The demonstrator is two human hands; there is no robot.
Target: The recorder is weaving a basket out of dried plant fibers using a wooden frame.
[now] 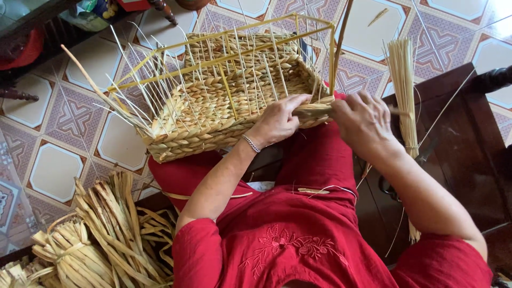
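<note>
A half-woven rectangular basket (213, 101) of pale dried straw rests on my lap, with a yellow wire frame (229, 50) and thin stakes standing up from its walls. My left hand (277, 121) presses on the near right corner of the basket, fingers closed over a flat straw strand (314, 111). My right hand (364, 122) pinches the same strand just to the right of that corner. A long stalk rises from the corner toward the top of the view. I wear red clothes and a silver bracelet on the left wrist.
A bundle of thin pale stalks (404, 90) lies on the dark wooden bench (464, 154) at my right. Bundles of dried straw leaves (101, 234) lie at the lower left. Patterned floor tiles (58, 170) surround everything.
</note>
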